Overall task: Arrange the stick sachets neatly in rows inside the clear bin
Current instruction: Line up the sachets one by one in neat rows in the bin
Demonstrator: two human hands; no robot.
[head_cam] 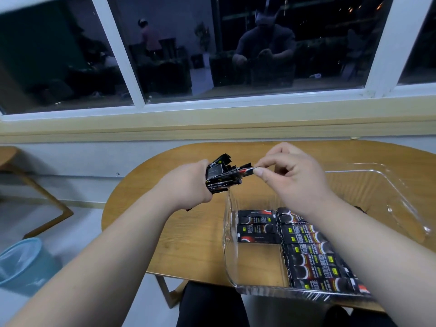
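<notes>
Where binned, sachets (257, 228) number roughly eleven.

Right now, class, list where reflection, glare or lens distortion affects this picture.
Head view: the dark window mirrors the room; wide-angle bending curves the sill; glare streaks the bin along its rim, far wall faint; light is dim, yet the sachets inside read sharp.

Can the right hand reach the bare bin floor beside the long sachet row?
Probably yes: the bin is open-topped, nothing covers that patch, and the right hand hangs above, pinching one sachet.
</notes>
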